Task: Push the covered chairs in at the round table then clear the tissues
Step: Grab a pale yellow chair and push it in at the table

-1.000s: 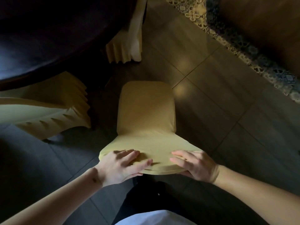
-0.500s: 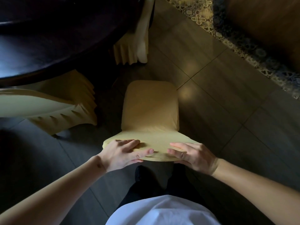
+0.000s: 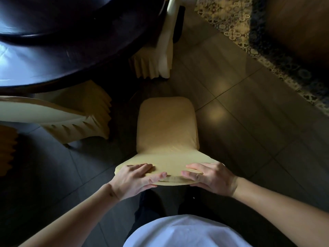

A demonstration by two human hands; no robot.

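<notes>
A chair in a pale yellow cover [image 3: 167,127] stands on the floor right in front of me, its seat pointing toward the dark round table [image 3: 58,43] at the upper left. My left hand [image 3: 135,180] grips the top edge of the chair's back, fingers over the front and thumb along the rim. My right hand [image 3: 210,177] grips the same edge further right. A gap of floor lies between the seat's front and the table's edge. No tissues show in this view.
Two more covered chairs sit at the table: one at the left [image 3: 58,116], one at the top [image 3: 160,57], both partly under the tabletop. A patterned rug [image 3: 258,32] runs along the upper right. Grey tiled floor [image 3: 249,107] spreads to the right.
The chair and both hands have moved forward toward the table. More of the tabletop and the neighbouring chairs has come into view.
</notes>
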